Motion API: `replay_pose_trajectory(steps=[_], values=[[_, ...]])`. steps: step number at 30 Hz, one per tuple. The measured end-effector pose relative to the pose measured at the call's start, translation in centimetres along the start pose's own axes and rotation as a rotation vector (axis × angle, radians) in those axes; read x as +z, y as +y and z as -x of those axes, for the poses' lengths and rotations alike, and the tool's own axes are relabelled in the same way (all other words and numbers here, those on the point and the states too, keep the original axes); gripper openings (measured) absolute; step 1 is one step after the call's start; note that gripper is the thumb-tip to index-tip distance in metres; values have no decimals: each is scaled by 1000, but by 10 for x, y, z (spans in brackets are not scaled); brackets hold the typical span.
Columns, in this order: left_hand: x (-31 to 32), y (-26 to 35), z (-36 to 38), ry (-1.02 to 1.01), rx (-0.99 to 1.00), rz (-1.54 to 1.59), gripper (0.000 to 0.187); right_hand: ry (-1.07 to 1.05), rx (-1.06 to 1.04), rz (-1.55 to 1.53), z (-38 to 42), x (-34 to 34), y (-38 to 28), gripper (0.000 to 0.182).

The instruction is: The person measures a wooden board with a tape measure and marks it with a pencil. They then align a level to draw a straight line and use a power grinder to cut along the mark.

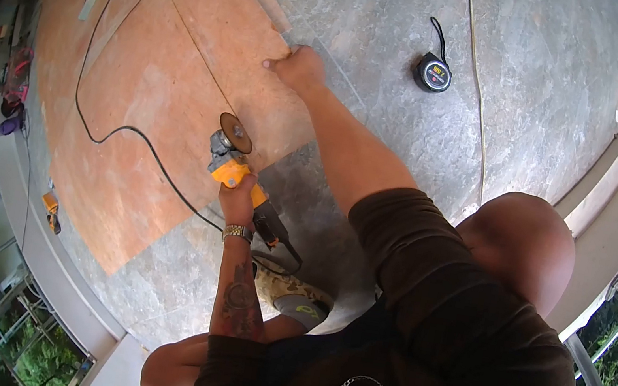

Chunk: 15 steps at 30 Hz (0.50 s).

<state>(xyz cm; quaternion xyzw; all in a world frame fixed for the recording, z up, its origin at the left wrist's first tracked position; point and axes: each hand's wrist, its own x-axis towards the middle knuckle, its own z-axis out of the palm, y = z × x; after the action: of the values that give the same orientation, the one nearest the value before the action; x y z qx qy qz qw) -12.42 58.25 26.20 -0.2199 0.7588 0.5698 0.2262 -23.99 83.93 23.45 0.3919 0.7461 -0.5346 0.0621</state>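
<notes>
My left hand (236, 200), with a metal watch at its wrist, is wrapped around the body of a yellow and black angle grinder (229, 173). The grinder's round disc (236, 132) is tilted just over the orange-brown plywood sheet (158, 82), at the near end of a thin dark line running across the sheet. My right hand (299, 70) grips the sheet's right edge, thumb on top and the other fingers hidden at the edge. A black power cord (138, 135) loops over the plywood toward the grinder.
A tape measure (433, 73) with a wrist strap lies on the grey tile floor (384, 12). Right of it runs a pale cable (483, 99). Another yellow tool (51, 210) sits left of the sheet. My shoe (294, 291) is close below the grinder.
</notes>
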Motion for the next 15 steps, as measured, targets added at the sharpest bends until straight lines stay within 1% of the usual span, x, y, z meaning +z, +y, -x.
replay_pose_trajectory(steps=[2, 4, 10, 15], values=[[0, 1, 0, 2, 1, -2, 23, -7, 14, 1, -1, 0, 0, 58], [-1, 0, -1, -24, -34, 19, 28, -14, 27, 3, -3, 2, 2, 58], [-5, -4, -6, -36, -54, 5, 29, 1, 29, -2, -6, 6, 4, 59], [-3, 0, -3, -42, -4, 8, 30, 14, 16, 4, -4, 4, 2, 60]])
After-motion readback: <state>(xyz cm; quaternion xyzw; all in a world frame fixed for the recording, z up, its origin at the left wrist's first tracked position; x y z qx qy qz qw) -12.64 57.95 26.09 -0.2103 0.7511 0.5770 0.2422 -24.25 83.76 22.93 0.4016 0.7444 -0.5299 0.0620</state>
